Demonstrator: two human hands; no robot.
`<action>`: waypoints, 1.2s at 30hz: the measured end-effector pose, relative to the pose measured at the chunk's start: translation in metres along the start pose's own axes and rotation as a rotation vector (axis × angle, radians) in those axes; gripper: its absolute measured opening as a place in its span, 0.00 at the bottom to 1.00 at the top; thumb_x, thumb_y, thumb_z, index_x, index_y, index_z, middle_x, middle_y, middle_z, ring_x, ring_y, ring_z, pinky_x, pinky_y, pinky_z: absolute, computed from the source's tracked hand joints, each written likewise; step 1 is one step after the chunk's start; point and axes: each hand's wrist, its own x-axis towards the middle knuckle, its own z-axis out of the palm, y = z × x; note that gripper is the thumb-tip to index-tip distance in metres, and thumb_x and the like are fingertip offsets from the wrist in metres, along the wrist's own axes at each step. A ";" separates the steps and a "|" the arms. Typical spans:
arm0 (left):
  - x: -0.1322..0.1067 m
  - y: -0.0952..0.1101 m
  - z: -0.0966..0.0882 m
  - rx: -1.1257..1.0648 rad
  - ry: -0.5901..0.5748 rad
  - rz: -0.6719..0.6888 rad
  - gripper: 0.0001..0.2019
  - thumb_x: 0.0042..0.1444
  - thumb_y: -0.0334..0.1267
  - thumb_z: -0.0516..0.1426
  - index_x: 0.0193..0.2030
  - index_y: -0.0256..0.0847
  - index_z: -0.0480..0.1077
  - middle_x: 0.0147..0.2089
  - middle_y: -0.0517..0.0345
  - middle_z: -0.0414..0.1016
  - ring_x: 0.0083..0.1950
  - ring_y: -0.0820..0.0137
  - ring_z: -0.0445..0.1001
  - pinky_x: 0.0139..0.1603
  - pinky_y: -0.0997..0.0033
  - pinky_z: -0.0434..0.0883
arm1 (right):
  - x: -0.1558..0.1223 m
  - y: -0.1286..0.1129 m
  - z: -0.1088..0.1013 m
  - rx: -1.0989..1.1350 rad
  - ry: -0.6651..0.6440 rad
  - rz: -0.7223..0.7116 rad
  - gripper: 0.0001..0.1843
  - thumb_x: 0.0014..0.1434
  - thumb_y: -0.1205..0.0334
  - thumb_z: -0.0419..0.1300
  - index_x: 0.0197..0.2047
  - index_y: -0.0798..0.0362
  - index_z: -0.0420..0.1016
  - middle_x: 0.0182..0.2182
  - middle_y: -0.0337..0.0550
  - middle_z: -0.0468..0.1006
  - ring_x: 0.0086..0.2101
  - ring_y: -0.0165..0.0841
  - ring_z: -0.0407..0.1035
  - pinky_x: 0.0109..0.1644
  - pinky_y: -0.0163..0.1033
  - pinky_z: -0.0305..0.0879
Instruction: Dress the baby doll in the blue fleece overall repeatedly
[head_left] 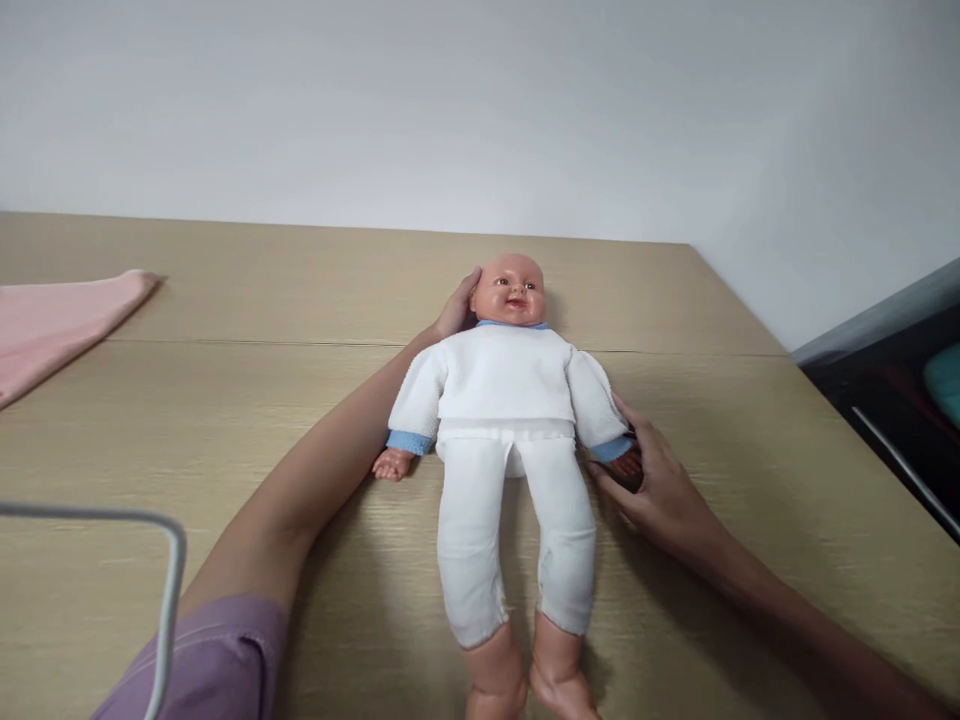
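Here, a doll (pixel 510 400) lies face-up between 2 hands.
The surface (pixel 225 400) carries the doll in white, flat on its back, feet toward the person. The left hand (pixel 457 308) is curved open against the side of its head; the right hand (pixel 656 485), just beside the hip, curls round the doll's small hand (pixel 627 463) at the blue cuff. A tug there could twist the limp arm or drag the doll askew — the head is only cradled.
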 end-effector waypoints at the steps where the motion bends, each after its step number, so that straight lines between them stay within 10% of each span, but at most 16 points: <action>1: 0.000 0.000 0.000 0.020 -0.005 0.010 0.34 0.80 0.58 0.46 0.74 0.33 0.74 0.64 0.45 0.87 0.75 0.47 0.78 0.87 0.47 0.59 | 0.000 0.000 0.000 -0.007 0.003 -0.009 0.46 0.69 0.47 0.68 0.83 0.44 0.54 0.74 0.59 0.71 0.71 0.59 0.69 0.76 0.68 0.65; 19: 0.009 -0.005 -0.010 0.113 -0.079 0.103 0.32 0.75 0.63 0.52 0.67 0.38 0.78 0.63 0.46 0.88 0.77 0.41 0.75 0.83 0.40 0.68 | 0.006 0.012 -0.001 0.250 -0.051 0.098 0.46 0.63 0.47 0.75 0.78 0.40 0.63 0.70 0.53 0.78 0.65 0.59 0.76 0.71 0.67 0.73; 36: 0.010 -0.005 -0.018 0.109 -0.049 0.096 0.28 0.72 0.60 0.59 0.65 0.39 0.80 0.61 0.47 0.89 0.74 0.42 0.78 0.82 0.40 0.68 | 0.006 0.007 -0.001 0.037 0.020 0.010 0.39 0.67 0.45 0.70 0.76 0.42 0.65 0.69 0.55 0.78 0.67 0.58 0.74 0.72 0.68 0.70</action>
